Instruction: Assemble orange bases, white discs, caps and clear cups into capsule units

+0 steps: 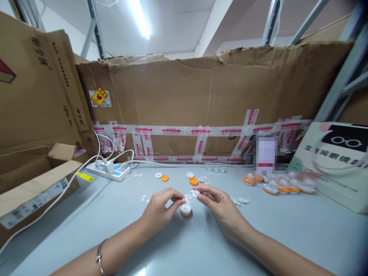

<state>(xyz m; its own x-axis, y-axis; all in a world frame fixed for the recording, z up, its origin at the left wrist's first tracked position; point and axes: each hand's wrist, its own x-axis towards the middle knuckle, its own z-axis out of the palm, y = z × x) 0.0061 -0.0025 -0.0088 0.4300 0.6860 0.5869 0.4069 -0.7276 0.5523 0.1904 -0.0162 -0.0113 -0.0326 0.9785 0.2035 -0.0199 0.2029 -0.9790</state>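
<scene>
My left hand and my right hand meet at the middle of the grey table. Both pinch a small white strip of tiny parts between thumb and fingertips, one hand at each end. Just under the strip, by my left thumb, a round cap with a white top and orange rim stands on the table. A metal bangle is on my left wrist.
Loose orange and white discs lie behind the hands. A row of finished orange-and-clear caps sits at the right, beside a printed box. A power strip with cables and an open carton are at left. Cardboard walls stand behind.
</scene>
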